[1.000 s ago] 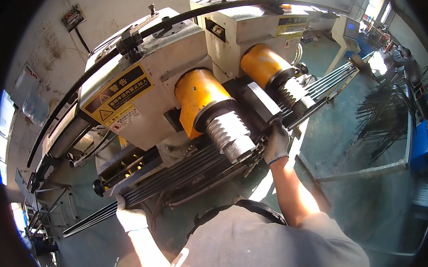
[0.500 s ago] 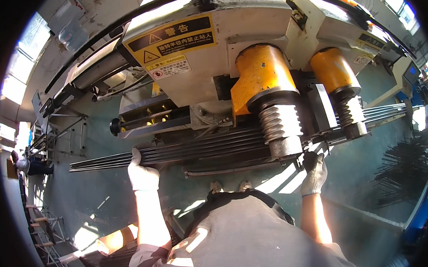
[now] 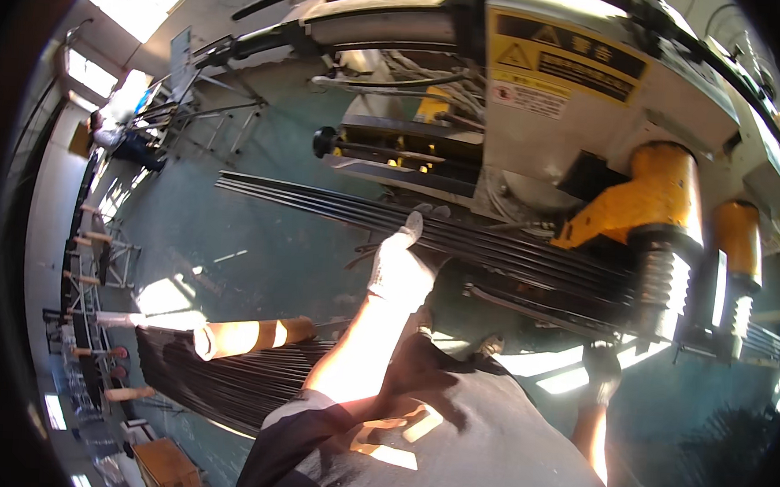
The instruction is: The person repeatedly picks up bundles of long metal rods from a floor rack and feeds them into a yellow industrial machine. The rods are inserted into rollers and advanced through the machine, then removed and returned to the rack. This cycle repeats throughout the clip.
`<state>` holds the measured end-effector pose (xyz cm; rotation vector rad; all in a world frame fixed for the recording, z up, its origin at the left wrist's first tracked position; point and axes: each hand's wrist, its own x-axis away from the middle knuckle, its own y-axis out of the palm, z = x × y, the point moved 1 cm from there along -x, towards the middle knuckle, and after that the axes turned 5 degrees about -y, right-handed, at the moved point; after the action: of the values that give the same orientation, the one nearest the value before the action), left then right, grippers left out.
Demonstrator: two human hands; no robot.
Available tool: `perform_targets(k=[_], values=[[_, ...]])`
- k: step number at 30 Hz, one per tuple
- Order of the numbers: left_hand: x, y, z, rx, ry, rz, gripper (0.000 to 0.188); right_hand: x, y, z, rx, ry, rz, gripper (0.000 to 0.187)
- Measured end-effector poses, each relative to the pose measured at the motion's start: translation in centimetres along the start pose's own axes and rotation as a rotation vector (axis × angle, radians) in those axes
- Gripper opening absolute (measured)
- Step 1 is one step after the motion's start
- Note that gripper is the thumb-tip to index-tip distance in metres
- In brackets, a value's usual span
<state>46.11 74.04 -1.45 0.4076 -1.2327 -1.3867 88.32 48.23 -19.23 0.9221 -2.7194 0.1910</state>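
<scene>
Evidently the left hand [image 3: 404, 269], in a pale work glove, has its fingers curled around a bundle of slender dark metal bars [image 3: 504, 253], thumb on the near side and grey fingertips just showing past the far edge, the bars pinched between. The right hand [image 3: 602, 369], in shadow, hangs by the near edge of the machine; whether its fingers are spread or bent around something, I cannot tell. The bars lie side by side, their free ends fanned a little over the floor to the left, their other stretch running in by the ribbed metal post [image 3: 667, 289] below the orange cylinder [image 3: 671, 183]. They look stiff and, taken together, fairly heavy, smooth enough to slide along one another yet hardly fragile; a wide hold from beneath, with the thumb across them, should keep them level, and a second hold near the post would curb swinging. Beyond stand the cream machine housing [image 3: 580, 143] with its black-and-yellow warning label [image 3: 563, 54], and, lower left, a brown cardboard roll [image 3: 262, 336] on a dark rod stack [image 3: 224, 378].
</scene>
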Motion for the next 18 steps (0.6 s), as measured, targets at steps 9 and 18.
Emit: perform_targets(k=[9,18], values=[[-2.9,-11.6,25.8,0.003,0.331,0.258,0.036,8.2,-1.9,12.6,-0.044,0.306,0.188,0.039],[-3.9,-19.1,46.0,-0.058,0.456,0.18,0.034,18.1,6.2,14.0,0.264,0.35,0.019,0.032]])
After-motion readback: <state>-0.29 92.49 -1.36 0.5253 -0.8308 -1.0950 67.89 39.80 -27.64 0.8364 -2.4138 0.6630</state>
